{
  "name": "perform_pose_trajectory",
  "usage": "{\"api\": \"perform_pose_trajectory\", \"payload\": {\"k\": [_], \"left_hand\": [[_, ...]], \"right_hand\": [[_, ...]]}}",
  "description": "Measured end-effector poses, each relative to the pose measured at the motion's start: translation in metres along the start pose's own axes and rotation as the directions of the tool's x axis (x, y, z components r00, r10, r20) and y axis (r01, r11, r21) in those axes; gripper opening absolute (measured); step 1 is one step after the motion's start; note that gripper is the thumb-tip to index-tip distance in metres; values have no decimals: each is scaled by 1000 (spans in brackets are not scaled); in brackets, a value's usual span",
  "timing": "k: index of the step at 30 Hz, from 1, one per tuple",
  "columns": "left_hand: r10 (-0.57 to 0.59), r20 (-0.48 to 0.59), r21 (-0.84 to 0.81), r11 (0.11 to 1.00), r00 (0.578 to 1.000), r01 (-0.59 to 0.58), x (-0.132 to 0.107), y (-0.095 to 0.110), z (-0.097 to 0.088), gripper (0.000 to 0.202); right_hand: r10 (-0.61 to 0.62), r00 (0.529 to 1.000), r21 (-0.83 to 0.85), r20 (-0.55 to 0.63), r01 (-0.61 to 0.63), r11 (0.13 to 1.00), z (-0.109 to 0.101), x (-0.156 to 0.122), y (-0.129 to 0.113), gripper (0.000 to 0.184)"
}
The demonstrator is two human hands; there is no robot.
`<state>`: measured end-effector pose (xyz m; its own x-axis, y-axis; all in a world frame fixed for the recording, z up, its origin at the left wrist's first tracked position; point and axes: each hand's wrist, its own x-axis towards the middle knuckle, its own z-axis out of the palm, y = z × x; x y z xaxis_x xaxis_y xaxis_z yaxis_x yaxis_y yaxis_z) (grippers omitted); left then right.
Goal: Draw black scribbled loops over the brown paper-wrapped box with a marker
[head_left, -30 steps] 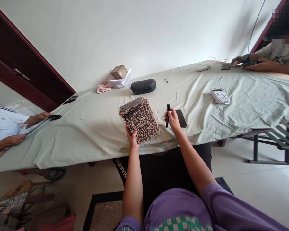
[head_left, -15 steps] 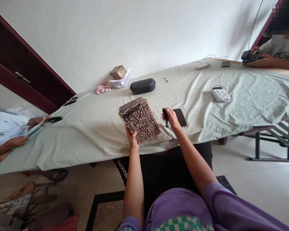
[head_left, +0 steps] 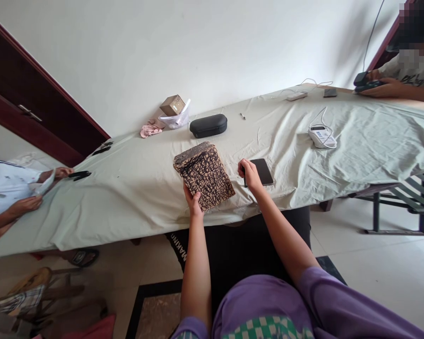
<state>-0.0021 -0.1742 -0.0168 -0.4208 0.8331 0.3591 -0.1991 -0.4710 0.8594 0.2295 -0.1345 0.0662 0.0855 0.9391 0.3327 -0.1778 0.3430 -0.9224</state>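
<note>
My left hand point(head_left: 193, 203) grips the near corner of a brown cardboard box point(head_left: 204, 174) covered in black scribbles, which stands tilted on the pale green cloth of the table point(head_left: 134, 188). My right hand point(head_left: 249, 174) is closed round a black marker point(head_left: 244, 179), now mostly hidden under the fingers and lowered onto the cloth. A dark phone point(head_left: 263, 171) lies flat just right of that hand.
A black oval case point(head_left: 208, 125), a small cardboard cube point(head_left: 173, 104) on a plastic bag and a pink cloth point(head_left: 149, 128) lie at the back. A white device with a cable point(head_left: 321, 136) sits to the right. Other people's hands work at the left point(head_left: 58, 172) and far right point(head_left: 379, 88) ends.
My right hand has tipped the marker from upright down onto the cloth beside the phone. The box and my left hand have stayed put. The people at both ends have shifted their hands.
</note>
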Motion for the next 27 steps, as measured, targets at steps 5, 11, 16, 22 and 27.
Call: {"api": "perform_pose_trajectory", "payload": {"k": [5, 11, 16, 22, 27], "left_hand": [[25, 27, -19, 1000, 999, -24, -1, 1, 1, 85], [10, 6, -54, 998, 1000, -9, 2, -5, -1, 88], [18, 8, -61, 998, 1000, -18, 4, -10, -4, 89], [22, 1, -84, 996, 1000, -22, 3, -7, 0, 86], [8, 5, -70, 998, 1000, -8, 3, -4, 1, 89]], "right_hand": [[37, 999, -56, -19, -38, 998, 0, 2, 9, 38], [3, 1000, -236, 23, 3, 972, 3, 7, 19, 37], [-19, 997, -794, -68, -43, 606, -15, 5, 18, 59], [143, 869, -861, -474, -492, 128, -56, 1, 8, 90], [223, 854, -862, -469, -498, 94, -60, 3, 7, 94]]}}
